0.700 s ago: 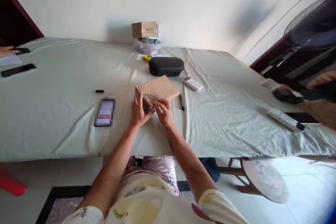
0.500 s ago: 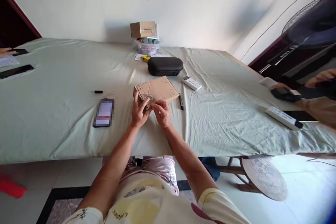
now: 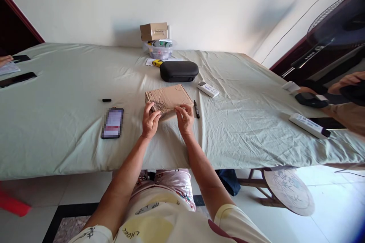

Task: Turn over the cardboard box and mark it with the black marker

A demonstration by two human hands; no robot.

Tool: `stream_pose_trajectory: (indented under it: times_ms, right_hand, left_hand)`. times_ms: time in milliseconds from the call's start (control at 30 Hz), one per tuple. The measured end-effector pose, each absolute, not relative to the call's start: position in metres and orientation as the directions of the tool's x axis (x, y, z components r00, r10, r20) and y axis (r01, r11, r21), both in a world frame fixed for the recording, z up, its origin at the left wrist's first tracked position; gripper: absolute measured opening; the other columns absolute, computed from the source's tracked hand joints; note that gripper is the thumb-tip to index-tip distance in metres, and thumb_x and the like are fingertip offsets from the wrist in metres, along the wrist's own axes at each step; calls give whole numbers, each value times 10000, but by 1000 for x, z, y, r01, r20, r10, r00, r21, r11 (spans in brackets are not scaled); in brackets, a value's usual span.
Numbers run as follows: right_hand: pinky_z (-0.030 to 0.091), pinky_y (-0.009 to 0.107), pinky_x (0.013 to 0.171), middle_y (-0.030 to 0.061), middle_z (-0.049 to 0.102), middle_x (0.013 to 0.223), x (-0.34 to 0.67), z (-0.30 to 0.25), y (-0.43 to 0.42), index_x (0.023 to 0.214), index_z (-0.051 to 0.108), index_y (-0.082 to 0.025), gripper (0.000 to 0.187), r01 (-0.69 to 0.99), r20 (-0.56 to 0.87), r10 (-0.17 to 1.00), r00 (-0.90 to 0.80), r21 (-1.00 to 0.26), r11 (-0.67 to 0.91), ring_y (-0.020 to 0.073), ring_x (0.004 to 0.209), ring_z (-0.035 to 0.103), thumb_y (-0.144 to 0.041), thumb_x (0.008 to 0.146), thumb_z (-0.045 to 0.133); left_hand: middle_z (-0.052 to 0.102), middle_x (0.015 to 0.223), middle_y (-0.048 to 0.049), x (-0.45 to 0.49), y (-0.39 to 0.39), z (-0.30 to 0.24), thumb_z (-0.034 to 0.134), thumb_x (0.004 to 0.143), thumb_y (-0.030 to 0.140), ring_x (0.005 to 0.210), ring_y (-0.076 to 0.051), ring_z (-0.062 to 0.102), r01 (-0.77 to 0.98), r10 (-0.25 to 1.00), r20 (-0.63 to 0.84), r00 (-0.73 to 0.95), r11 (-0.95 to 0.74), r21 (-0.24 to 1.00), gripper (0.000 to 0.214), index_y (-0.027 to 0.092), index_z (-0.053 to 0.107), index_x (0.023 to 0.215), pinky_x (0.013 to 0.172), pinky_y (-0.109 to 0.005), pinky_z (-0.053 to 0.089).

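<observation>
A flat brown cardboard box (image 3: 169,97) covered in clear tape lies on the table in front of me. My left hand (image 3: 150,120) grips its near left corner with curled fingers. My right hand (image 3: 185,119) holds the near right edge, fingers bent over it. A black pen (image 3: 196,109) lies just right of the box. A phone (image 3: 113,122) rests to the left of my left hand.
A pale green cloth covers the table (image 3: 71,91). Behind the box sit a black case (image 3: 178,71), a white remote (image 3: 208,89), and a small box on a plastic tub (image 3: 155,32). Another person's hands (image 3: 313,98) and a white remote (image 3: 309,125) are at the right. A stool (image 3: 288,191) stands below.
My right hand has slid from the box's near middle to its near right edge. The box has turned slightly and lies flatter. My left hand stays at the left corner.
</observation>
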State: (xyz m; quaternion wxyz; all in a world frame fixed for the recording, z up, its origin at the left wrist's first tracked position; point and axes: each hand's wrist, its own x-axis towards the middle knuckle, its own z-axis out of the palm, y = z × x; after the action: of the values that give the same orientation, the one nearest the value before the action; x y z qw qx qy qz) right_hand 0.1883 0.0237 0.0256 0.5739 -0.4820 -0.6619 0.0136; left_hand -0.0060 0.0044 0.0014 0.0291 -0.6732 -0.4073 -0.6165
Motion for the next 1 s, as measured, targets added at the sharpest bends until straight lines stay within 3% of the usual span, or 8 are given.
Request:
stream_pose_trajectory:
  times_ms: [167, 333, 433, 533, 733, 900, 1000]
  right_hand:
    - [576, 392, 898, 86, 656, 1139, 215, 26, 35, 996, 797, -266, 277, 620, 719, 627, 299, -647, 445, 209, 1009, 650, -427, 1021, 572]
    - [564, 330, 767, 58, 679, 1023, 220, 25, 39, 1118, 738, -228, 339, 372, 524, 748, 408, -843, 388, 158, 793, 625, -498, 944, 629]
    - [542, 301, 713, 36, 677, 929, 215, 24, 40, 1117, 708, -205, 416, 241, 427, 806, 410, -903, 355, 143, 730, 601, -552, 895, 652]
    - [524, 291, 693, 30, 683, 885, 212, 22, 42, 1038, 695, -209, 398, 216, 393, 821, 415, -919, 331, 139, 708, 588, -569, 878, 635]
    - [502, 281, 658, 25, 695, 853, 211, 17, 45, 951, 661, -221, 324, 253, 374, 849, 373, -922, 294, 133, 667, 578, -526, 892, 566]
    - [493, 301, 705, 42, 719, 853, 214, 11, 46, 945, 667, -217, 258, 406, 373, 875, 310, -884, 233, 169, 731, 617, -440, 892, 546]
    - [495, 369, 813, 64, 730, 885, 216, 6, 45, 896, 658, -229, 172, 591, 368, 889, 273, -793, 147, 217, 852, 637, -369, 864, 563]
  left_hand:
    - [581, 1503, -134, -12, 5, 4, 521, 1077, 431, 1488, -273, 527, 549, 560, 815, -146, -640, 538, 296, 227, 735, 1080, 1240, -539, 447]
    - [608, 1469, -143, -16, 3, 9, 535, 1064, 476, 1433, -273, 576, 508, 601, 767, -225, -599, 619, 319, 224, 731, 1056, 1222, -502, 461]
    - [600, 1477, -176, -15, 7, 6, 568, 1035, 526, 1418, -280, 585, 432, 627, 706, -330, -565, 704, 361, 216, 681, 1182, 1171, -455, 509]
    - [594, 1476, -204, -16, 12, -2, 597, 1001, 560, 1400, -284, 602, 341, 670, 607, -427, -502, 795, 527, 193, 563, 1379, 1150, -427, 527]
    - [713, 1312, -181, -24, 20, -15, 695, 907, 352, 1239, -323, 695, 465, 795, 441, -416, -231, 855, 481, 174, 585, 1339, 1088, -475, 561]
    - [719, 1295, -186, -24, 15, -15, 681, 863, 208, 1248, -342, 681, 660, 810, 429, -400, -70, 748, 478, 167, 589, 1331, 1106, -516, 529]
    - [716, 1258, -221, -22, 10, -13, 696, 844, 177, 1335, -399, 618, 763, 834, 384, -396, 66, 643, 332, 145, 635, 1170, 1169, -602, 444]
